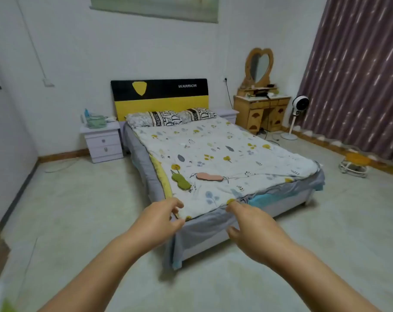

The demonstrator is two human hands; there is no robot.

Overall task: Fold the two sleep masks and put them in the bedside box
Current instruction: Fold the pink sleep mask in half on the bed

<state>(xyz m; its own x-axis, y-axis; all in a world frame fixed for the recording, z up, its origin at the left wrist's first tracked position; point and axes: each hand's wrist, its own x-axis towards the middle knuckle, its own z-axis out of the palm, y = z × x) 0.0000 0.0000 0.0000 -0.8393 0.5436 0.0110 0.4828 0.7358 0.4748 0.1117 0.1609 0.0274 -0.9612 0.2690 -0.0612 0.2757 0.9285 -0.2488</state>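
White walls; pale floor; striped curtain; wooden dresser beside bed.

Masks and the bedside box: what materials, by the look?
Green mask and pink mask: probably soft matte fabric; they lie limp and flat on the quilt, thin dark straps trailing. Box: green, apparently soft-sided, maybe fabric; too small to be sure.

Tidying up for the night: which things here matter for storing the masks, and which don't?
Needed: green sleep mask, pink sleep mask, green box on the left nightstand.
Not needed: pillows, fan, mirror, dresser.
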